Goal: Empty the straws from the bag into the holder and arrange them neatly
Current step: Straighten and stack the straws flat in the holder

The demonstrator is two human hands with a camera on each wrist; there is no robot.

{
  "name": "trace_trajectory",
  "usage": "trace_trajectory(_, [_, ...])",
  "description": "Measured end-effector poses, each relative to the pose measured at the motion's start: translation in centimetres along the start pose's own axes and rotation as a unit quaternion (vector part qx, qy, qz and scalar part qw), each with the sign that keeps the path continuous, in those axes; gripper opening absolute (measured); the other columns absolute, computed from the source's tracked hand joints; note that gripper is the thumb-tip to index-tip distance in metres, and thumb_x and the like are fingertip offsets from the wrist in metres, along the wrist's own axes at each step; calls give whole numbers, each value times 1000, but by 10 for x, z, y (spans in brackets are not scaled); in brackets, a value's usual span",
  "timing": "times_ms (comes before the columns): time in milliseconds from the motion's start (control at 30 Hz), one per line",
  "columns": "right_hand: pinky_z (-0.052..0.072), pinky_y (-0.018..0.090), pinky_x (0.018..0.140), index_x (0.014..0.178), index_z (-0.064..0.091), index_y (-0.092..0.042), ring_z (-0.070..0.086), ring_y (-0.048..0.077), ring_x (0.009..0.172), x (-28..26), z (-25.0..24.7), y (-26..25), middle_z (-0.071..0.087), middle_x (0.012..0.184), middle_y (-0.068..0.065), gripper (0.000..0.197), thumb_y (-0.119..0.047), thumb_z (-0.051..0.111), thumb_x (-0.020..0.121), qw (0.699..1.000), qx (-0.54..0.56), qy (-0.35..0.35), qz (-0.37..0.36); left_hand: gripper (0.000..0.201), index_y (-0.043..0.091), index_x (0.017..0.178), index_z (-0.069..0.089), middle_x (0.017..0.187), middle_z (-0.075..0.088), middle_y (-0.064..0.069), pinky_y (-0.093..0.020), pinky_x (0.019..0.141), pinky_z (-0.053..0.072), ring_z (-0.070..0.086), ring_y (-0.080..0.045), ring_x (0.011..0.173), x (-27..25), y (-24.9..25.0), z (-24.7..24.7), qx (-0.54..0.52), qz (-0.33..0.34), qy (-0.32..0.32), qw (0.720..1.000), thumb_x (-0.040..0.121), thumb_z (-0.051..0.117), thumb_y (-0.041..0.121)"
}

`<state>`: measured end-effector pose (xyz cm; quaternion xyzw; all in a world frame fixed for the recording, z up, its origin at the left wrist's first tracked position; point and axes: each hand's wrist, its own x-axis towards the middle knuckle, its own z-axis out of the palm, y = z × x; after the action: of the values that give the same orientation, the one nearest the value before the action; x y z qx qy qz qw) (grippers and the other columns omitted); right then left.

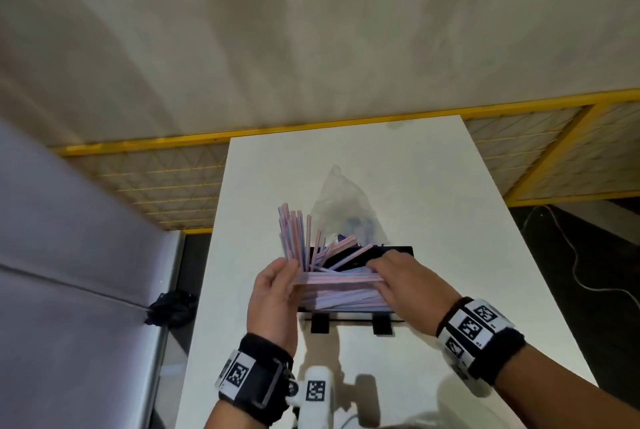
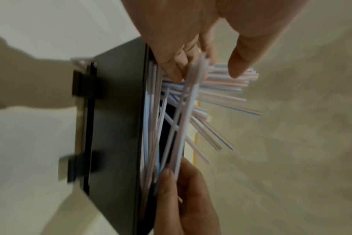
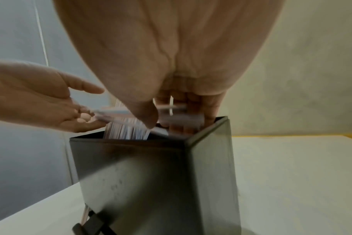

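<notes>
A black box-shaped holder (image 1: 393, 250) (image 2: 115, 127) (image 3: 141, 174) stands on the white table (image 1: 433, 221). Striped pink, blue and white straws (image 1: 294, 231) stick up from its left side and fan out untidily. More straws lie flat along its near side. Both hands hold a level bundle of straws (image 1: 339, 278) (image 2: 179, 135) across the holder's top. My left hand (image 1: 292, 276) (image 2: 191, 63) (image 3: 86, 114) has curled fingers at the bundle's left end, thumb held away. My right hand (image 1: 377, 273) (image 2: 177, 174) (image 3: 171, 117) pinches the right end. A clear plastic bag (image 1: 343, 207) lies behind the holder.
A yellow-framed mesh fence (image 1: 156, 183) runs behind and beside the table. A grey padded surface (image 1: 69, 255) with a black bundle (image 1: 169, 307) is at the left. A white device with a marker (image 1: 315, 390) sits at the table's near edge. A cable (image 1: 575, 269) lies on the floor at right.
</notes>
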<state>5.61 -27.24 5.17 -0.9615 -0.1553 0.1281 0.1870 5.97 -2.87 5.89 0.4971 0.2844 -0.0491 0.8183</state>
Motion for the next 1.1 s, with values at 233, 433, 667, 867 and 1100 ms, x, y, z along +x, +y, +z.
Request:
trace_trajectory(233, [30, 32, 119, 159, 33, -21, 41, 19, 143, 1, 20, -10, 42, 158, 0, 71, -63, 38, 102, 998, 20, -46, 22, 23, 23, 109, 64, 107, 72, 2, -23, 87, 50, 68, -13, 103, 2, -9, -9, 293, 123, -86, 944, 89, 75, 24])
trace_trajectory(433, [42, 36, 98, 129, 57, -27, 55, 21, 116, 6, 29, -12, 57, 122, -3, 44, -50, 28, 107, 997, -67, -22, 19, 41, 27, 124, 55, 121, 54, 15, -18, 101, 42, 49, 0, 116, -2, -27, -12, 580, 249, -213, 746, 89, 54, 47])
trace_trajectory(667, [45, 41, 102, 135, 57, -19, 54, 23, 117, 27, 33, -24, 57, 126, 1, 41, -40, 42, 103, 1000, -16, -9, -8, 45, 21, 129, 59, 142, 53, 4, -25, 114, 34, 44, -12, 133, 12, -25, -12, 669, 322, -216, 635, 93, 50, 48])
trace_trajectory(867, [47, 40, 90, 125, 60, -23, 57, 28, 107, 38, 42, -36, 59, 114, 3, 27, -26, 48, 101, 999, -18, -27, -5, 48, 26, 130, 53, 123, 62, 6, -29, 98, 44, 56, -16, 112, 16, -15, -6, 694, 345, -243, 584, 87, 49, 46])
trace_trajectory(1100, [40, 35, 81, 120, 61, -21, 53, 28, 107, 34, 38, -31, 59, 112, 6, 27, -11, 55, 96, 999, 6, -38, -25, 60, 29, 137, 46, 133, 52, 9, -16, 103, 32, 45, -10, 123, 24, -12, -11, 679, 334, -264, 599, 84, 53, 57])
